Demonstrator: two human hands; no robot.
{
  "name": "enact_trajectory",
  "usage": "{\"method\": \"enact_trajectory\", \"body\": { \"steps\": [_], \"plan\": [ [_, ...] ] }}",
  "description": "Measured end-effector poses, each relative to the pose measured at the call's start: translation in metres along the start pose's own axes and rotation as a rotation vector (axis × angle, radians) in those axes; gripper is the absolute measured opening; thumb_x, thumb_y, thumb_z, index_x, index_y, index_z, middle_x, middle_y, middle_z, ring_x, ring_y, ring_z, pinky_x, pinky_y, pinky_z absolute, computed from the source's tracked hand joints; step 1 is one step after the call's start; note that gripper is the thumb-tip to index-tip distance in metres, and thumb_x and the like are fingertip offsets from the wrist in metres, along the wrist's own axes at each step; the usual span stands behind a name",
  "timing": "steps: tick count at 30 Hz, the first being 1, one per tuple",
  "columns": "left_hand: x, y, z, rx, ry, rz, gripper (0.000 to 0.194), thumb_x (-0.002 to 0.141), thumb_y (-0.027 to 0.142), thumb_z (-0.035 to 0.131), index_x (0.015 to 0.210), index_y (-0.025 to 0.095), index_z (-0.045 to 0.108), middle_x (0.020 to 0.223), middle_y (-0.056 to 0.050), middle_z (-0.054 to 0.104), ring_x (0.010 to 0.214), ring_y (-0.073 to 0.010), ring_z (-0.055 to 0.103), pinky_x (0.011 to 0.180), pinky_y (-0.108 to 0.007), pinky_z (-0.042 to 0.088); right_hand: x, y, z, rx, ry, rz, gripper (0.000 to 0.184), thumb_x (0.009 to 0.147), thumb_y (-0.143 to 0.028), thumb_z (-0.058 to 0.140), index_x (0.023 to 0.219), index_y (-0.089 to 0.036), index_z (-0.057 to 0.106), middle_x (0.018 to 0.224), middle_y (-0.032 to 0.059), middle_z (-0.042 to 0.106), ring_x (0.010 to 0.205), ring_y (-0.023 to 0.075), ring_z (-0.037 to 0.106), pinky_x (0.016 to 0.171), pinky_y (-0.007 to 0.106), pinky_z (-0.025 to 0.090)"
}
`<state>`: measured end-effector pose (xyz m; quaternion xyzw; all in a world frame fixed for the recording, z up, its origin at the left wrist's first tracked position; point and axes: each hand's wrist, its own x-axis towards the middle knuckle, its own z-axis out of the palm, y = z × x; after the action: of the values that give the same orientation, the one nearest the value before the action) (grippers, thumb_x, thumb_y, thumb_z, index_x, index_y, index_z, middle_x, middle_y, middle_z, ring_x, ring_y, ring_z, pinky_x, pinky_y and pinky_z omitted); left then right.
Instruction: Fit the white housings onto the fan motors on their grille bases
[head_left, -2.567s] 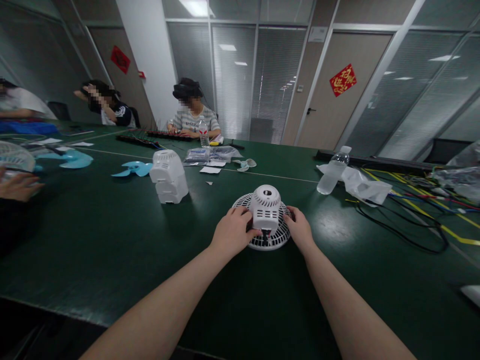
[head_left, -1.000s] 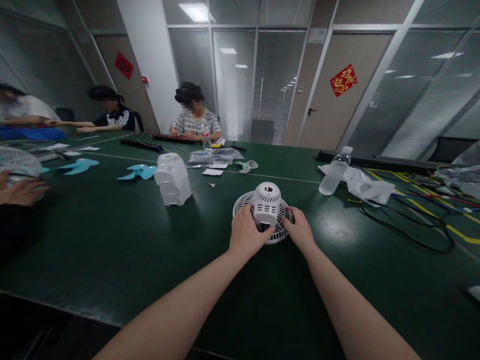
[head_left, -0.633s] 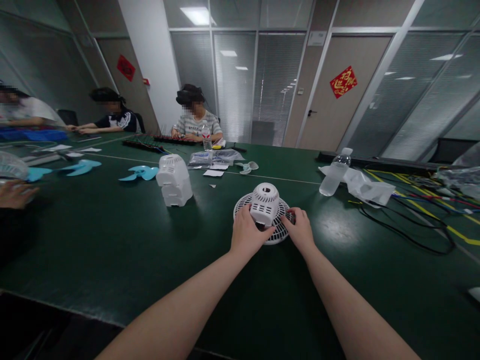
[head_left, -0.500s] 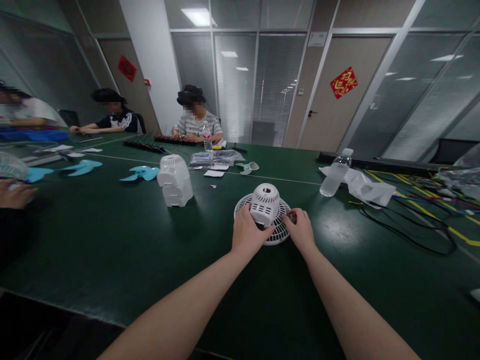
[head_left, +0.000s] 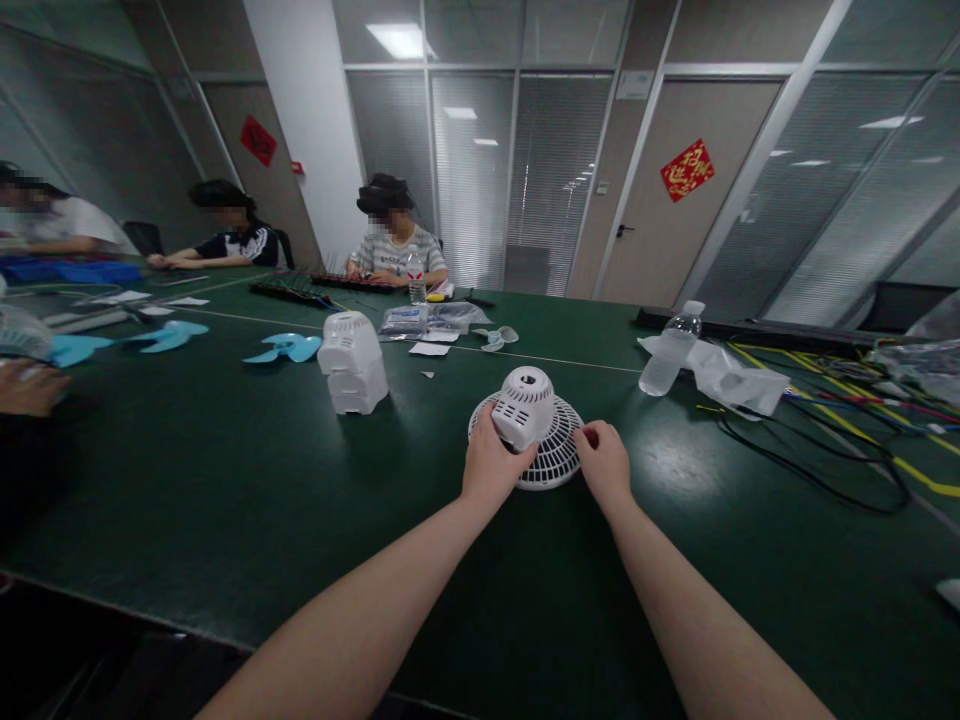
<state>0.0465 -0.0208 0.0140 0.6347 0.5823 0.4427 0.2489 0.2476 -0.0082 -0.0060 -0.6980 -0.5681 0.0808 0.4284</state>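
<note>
My left hand (head_left: 495,455) grips a white vented fan motor housing (head_left: 524,405), thumb at its front and fingers along its left side. The housing stands over a round white fan grille (head_left: 561,440) lying on the green table, tilted a little to the left. Whether the two parts are joined I cannot tell. At the grille's right rim, my right hand (head_left: 604,460) has its thumb and forefinger pinched together on the edge, the other fingers curled. Left of both hands stand white plastic housings (head_left: 352,365), apparently stacked.
Blue fan blades (head_left: 283,347) and a translucent fan blade (head_left: 498,337) lie farther back, near plastic bags (head_left: 431,319). A water bottle (head_left: 671,350) leans at right, beside black cables (head_left: 817,460). A co-worker's hand (head_left: 34,387) is at far left; other people sit across the table.
The motor housing has turned and tilted slightly leftward in my left hand, uncovering more of the grille. My right fingers have drawn back a little to the grille's rim.
</note>
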Motion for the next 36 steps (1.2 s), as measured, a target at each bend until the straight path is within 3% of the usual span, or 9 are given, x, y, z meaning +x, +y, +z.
{"method": "enact_trajectory", "body": {
  "steps": [8, 15, 22, 25, 29, 33, 36],
  "plan": [
    [0.004, -0.002, -0.010, -0.091, 0.017, -0.036, 0.087, 0.071, 0.025, 0.084, 0.143, 0.025, 0.035, 0.143, -0.012, 0.056, 0.131, -0.0281, 0.057, 0.107, -0.042, 0.051, 0.004, 0.012, -0.003, 0.084, 0.045, 0.091, 0.019, 0.087, -0.038, 0.050, 0.083, -0.024, 0.062, 0.090, 0.0066, 0.065, 0.083, 0.0260, 0.062, 0.073, 0.038, 0.050],
    [0.004, -0.004, -0.035, -0.066, 0.015, -0.114, 0.093, 0.071, 0.032, 0.084, 0.147, 0.027, 0.032, 0.142, -0.014, 0.057, 0.130, -0.0308, 0.058, 0.104, -0.046, 0.052, 0.002, 0.012, -0.005, 0.156, 0.024, 0.110, 0.019, 0.087, -0.036, 0.049, 0.089, -0.024, 0.064, 0.095, 0.0082, 0.066, 0.087, 0.0280, 0.064, 0.078, 0.043, 0.054],
    [0.017, -0.007, -0.061, -0.102, 0.181, -0.187, 0.090, 0.069, 0.037, 0.086, 0.144, 0.023, 0.038, 0.134, -0.015, 0.062, 0.118, -0.0306, 0.065, 0.099, -0.045, 0.055, 0.000, 0.008, -0.006, 0.190, -0.001, 0.091, 0.016, 0.086, -0.033, 0.051, 0.089, -0.024, 0.064, 0.096, 0.0077, 0.066, 0.087, 0.0267, 0.064, 0.078, 0.041, 0.053],
    [0.015, -0.015, -0.086, -0.151, 0.284, -0.176, 0.094, 0.066, 0.034, 0.088, 0.144, 0.022, 0.038, 0.130, -0.015, 0.065, 0.113, -0.0285, 0.068, 0.099, -0.043, 0.055, 0.002, 0.009, -0.005, 0.192, -0.001, 0.085, 0.015, 0.085, -0.032, 0.052, 0.088, -0.023, 0.064, 0.094, 0.0069, 0.066, 0.087, 0.0257, 0.063, 0.077, 0.038, 0.052],
    [0.000, -0.037, -0.137, -0.088, 0.407, -0.246, 0.103, 0.062, 0.036, 0.091, 0.148, 0.026, 0.035, 0.133, -0.014, 0.064, 0.115, -0.0298, 0.067, 0.097, -0.047, 0.057, 0.002, 0.008, -0.003, 0.199, -0.012, 0.086, 0.014, 0.084, -0.032, 0.053, 0.087, -0.023, 0.064, 0.094, 0.0065, 0.067, 0.087, 0.0250, 0.064, 0.076, 0.036, 0.051],
    [-0.020, -0.073, -0.189, 0.114, 0.517, -0.376, 0.109, 0.057, 0.048, 0.091, 0.148, 0.034, 0.033, 0.134, -0.010, 0.065, 0.119, -0.0341, 0.065, 0.096, -0.057, 0.055, 0.002, 0.008, -0.004, 0.208, -0.028, 0.101, 0.014, 0.084, -0.032, 0.054, 0.088, -0.024, 0.065, 0.095, 0.0071, 0.068, 0.087, 0.0257, 0.065, 0.076, 0.037, 0.052],
    [-0.031, -0.104, -0.220, 0.243, 0.592, -0.436, 0.114, 0.053, 0.055, 0.091, 0.148, 0.032, 0.032, 0.134, -0.012, 0.065, 0.118, -0.0378, 0.065, 0.092, -0.058, 0.057, 0.002, 0.009, -0.004, 0.216, -0.043, 0.111, 0.014, 0.084, -0.031, 0.055, 0.089, -0.024, 0.065, 0.097, 0.0075, 0.068, 0.088, 0.0260, 0.065, 0.077, 0.038, 0.052]
  ]
}}
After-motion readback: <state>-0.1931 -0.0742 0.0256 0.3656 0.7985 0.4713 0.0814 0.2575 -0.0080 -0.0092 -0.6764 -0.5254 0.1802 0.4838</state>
